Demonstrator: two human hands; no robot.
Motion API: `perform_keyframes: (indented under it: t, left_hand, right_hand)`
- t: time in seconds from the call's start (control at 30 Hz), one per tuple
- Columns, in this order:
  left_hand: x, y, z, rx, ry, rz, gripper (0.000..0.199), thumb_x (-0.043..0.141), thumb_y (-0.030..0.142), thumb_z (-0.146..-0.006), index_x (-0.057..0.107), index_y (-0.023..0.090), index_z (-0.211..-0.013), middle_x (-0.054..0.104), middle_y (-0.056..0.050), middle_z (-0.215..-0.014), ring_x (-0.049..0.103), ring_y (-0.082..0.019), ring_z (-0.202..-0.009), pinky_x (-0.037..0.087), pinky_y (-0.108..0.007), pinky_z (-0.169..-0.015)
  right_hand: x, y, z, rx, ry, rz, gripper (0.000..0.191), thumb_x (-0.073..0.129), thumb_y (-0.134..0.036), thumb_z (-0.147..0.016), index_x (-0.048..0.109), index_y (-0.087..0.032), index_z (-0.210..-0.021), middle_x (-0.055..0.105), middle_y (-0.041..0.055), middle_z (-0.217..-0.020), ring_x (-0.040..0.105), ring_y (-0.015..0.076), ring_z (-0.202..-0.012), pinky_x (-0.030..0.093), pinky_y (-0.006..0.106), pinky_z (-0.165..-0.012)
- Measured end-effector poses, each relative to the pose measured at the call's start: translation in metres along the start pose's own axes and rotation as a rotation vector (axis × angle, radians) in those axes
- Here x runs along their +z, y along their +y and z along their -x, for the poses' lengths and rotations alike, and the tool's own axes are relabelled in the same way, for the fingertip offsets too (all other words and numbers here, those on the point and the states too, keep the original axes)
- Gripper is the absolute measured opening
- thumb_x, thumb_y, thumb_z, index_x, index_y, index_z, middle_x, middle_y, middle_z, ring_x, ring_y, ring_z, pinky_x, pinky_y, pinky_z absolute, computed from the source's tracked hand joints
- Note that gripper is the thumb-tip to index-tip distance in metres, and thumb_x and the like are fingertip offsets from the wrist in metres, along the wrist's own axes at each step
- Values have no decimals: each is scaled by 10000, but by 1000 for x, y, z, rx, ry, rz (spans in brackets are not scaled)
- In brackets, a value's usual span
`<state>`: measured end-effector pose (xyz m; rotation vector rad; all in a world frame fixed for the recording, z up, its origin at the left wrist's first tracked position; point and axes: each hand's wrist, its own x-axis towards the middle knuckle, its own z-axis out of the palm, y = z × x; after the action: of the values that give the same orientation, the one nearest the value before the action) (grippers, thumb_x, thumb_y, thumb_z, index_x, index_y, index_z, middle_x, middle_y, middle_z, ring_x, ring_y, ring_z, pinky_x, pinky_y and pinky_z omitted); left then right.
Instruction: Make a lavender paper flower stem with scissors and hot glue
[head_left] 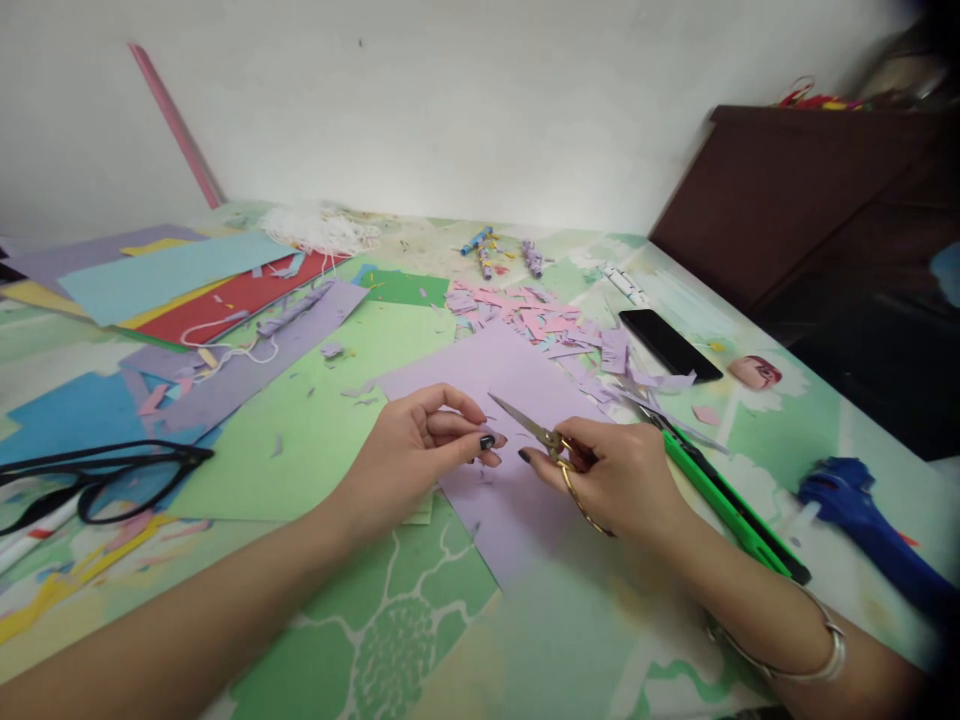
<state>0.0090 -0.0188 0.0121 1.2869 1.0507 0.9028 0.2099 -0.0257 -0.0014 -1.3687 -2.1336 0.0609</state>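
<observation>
My right hand [626,475] grips small gold-handled scissors [523,417] by their finger loops. Their blades lie close together and point left, toward my other hand. My left hand [420,440] is curled, thumb and fingertips drawn together; whatever sits in the pinch, if anything, is too small to make out. Both hands hover over a lilac paper sheet [487,375], on which tiny paper snippets are scattered. Under its left side lies a light green sheet [337,400], also dotted with lilac scraps.
Pink and lilac paper strips [536,320] are heaped behind the lilac sheet. To the right are a black phone [667,343], a green utility knife [731,500] and a blue tape dispenser [877,530]. Black glasses [112,490], coloured sheets [180,275] and white string [322,228] lie left.
</observation>
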Motion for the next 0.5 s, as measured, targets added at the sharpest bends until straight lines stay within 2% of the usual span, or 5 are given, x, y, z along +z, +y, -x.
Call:
perform_keyframes:
  t: [0.2, 0.37, 0.5]
  left_hand:
    - [0, -1, -1, 12, 13, 21, 81, 633, 223, -765, 572, 169, -763, 697, -30, -699, 671, -170, -690, 497, -276, -692]
    - [-2, -6, -3, 18, 32, 143, 81, 641, 225, -757, 601, 161, -789, 663, -14, -722, 645, -144, -695, 481, -250, -685]
    - [-3, -7, -4, 7, 55, 212, 96, 659, 200, -740, 595, 153, -795, 647, -10, -714, 638, -139, -710, 467, -249, -706]
  right_hand:
    - [-2, 0, -1, 58, -33, -58, 329, 643, -374, -710, 467, -176, -514, 425, -63, -418, 371, 53, -395, 258, 178, -415]
    - [-2, -3, 0, 75, -119, -101, 286, 648, -348, -712, 504, -172, -538, 427, -64, -427, 370, 55, -404, 259, 182, -427]
    - [0, -5, 1, 87, -128, -107, 279, 662, -333, -701, 515, -169, -531, 422, -66, -420, 362, 51, -398, 252, 181, -426]
